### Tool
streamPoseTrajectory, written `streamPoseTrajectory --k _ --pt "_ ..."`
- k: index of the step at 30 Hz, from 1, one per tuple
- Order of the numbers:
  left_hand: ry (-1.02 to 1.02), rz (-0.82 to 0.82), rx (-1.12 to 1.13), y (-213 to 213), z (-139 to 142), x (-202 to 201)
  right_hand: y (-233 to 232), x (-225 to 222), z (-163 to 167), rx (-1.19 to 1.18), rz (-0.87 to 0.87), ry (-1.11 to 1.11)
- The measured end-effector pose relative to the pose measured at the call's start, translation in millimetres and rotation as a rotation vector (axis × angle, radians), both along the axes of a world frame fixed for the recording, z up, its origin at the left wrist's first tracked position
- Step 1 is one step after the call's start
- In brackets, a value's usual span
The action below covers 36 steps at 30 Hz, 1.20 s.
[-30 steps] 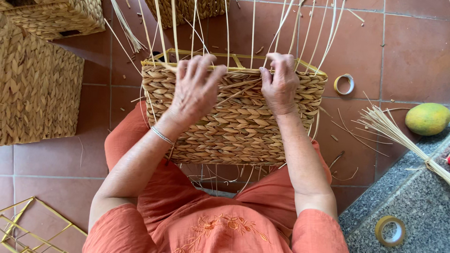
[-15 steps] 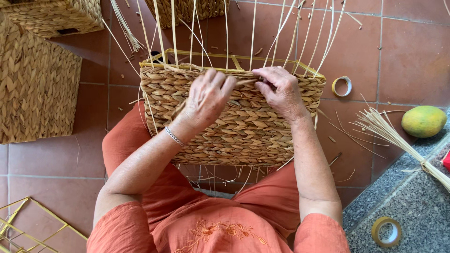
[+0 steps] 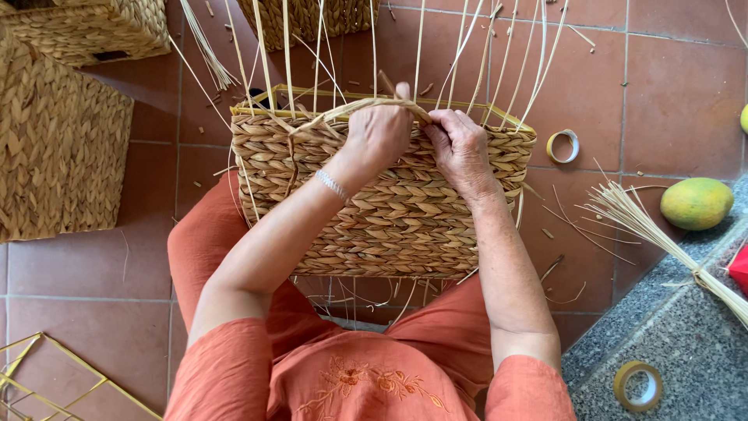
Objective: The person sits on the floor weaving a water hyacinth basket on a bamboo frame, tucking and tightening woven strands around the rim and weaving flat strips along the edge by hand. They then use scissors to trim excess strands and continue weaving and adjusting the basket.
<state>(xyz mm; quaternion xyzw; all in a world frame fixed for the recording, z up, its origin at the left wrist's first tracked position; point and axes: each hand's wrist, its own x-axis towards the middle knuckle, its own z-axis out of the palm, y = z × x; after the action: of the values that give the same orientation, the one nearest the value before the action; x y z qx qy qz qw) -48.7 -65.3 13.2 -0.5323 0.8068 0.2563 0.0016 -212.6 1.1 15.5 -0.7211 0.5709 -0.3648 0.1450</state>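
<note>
Terracotta floor tiles point(image 3: 670, 93) lie under a half-woven basket point(image 3: 389, 210) resting on the person's lap, its brass-coloured wire rim point(image 3: 499, 117) running left to right and loose upright stakes point(image 3: 483, 47) rising past it. Both hands meet at the rim's middle: the left hand point(image 3: 379, 132) is curled, pinching a flat fibre strand point(image 3: 343, 111) that trails leftward along the rim, while the right hand point(image 3: 461, 148), just beside it, has its fingers pressed together on the same strand. Farther off are a finished basket point(image 3: 54, 148), a tape roll point(image 3: 562, 146), a reed bundle point(image 3: 647, 226) and a mango point(image 3: 696, 203).
</note>
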Motion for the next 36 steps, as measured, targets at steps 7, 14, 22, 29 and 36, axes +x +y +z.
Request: streamPoseTrajectory --k 7,14,22,29,36 --pt "1.095 0.131 -0.119 -24.7 -34.4 -0.3 -2.9 1.7 2.1 -0.108 0.021 -0.006" --pt "1.735 0.475 0.852 52.1 -20.0 46.2 -8.1 16.5 2.3 -0.057 -0.080 -0.027" --pt "1.010 -0.075 -0.144 45.5 18.7 71.1 -6.9 11.7 11.6 -0.094 0.109 0.146" --pt "0.105 -0.231 -0.785 11.0 1.0 89.1 -10.8 17.8 0.1 -0.140 0.028 0.105" --pt "0.204 -0.258 -0.413 47.5 -41.6 94.7 -11.7 22.5 -9.7 -0.154 -0.089 0.061"
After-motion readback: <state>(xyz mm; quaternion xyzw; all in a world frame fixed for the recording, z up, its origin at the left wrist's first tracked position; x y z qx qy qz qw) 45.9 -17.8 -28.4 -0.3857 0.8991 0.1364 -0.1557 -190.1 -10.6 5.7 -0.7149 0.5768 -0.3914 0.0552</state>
